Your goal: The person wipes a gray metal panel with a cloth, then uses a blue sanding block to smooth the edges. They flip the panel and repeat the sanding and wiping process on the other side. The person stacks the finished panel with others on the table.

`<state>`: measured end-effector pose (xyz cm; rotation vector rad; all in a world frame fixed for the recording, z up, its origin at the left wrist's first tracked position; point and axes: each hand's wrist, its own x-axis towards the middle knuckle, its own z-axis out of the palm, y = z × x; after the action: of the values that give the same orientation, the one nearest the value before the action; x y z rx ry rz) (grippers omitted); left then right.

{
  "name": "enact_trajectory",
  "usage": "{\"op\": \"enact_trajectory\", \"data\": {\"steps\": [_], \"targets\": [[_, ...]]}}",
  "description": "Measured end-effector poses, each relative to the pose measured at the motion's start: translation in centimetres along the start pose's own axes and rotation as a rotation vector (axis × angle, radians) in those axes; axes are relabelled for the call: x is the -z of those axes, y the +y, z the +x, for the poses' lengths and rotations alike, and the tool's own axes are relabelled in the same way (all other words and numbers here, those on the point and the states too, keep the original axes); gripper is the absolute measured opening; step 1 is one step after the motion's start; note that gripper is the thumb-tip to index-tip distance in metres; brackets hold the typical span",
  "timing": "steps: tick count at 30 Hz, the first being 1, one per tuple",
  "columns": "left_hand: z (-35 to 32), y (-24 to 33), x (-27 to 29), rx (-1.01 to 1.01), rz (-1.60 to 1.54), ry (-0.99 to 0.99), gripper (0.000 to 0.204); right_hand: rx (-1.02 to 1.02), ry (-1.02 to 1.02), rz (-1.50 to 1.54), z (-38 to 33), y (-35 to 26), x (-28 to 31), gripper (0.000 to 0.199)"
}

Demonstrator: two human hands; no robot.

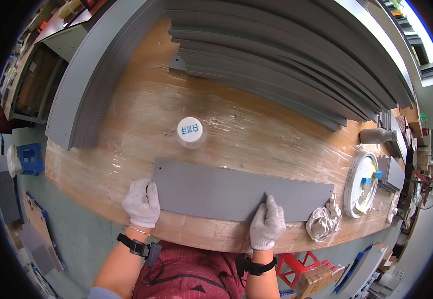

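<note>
A long flat grey panel [216, 191] with a small hole near each end lies along the near side of the wrapped table. My left hand [142, 203], in a white knit glove, is closed at the panel's left edge, its fingers curled against the corner. My right hand [268, 223], gloved the same way, rests over the panel's near edge right of the middle. Its fingers are bunched with the tip on the grey face; anything small in them is hidden. Beyond the panel stands a clear jar with a white lid [190, 129].
Stacked grey panels [276, 55] fill the table's far side, another stack [84, 94] the left. On the right are a crumpled cloth [324, 222], a round white lid [353, 187] with blue pieces on it, and a grey bottle [378, 136]. A red stool [296, 266] stands below.
</note>
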<state>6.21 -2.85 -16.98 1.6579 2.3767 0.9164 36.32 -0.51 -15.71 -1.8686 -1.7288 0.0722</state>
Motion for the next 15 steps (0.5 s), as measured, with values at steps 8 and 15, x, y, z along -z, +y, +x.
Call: {"op": "enact_trajectory", "data": {"steps": [8, 15], "targets": [[0.2, -0.3, 0.3, -0.059, -0.011, -0.007, 0.009, 0.190, -0.282, -0.015, 0.3, -12.7, -6.1, 0.031], [-0.7, -2.6, 2.4, -0.099, -0.095, -0.081, 0.013, 0.420, -0.384, 0.105, -0.4, -13.6, -6.8, 0.032]]}}
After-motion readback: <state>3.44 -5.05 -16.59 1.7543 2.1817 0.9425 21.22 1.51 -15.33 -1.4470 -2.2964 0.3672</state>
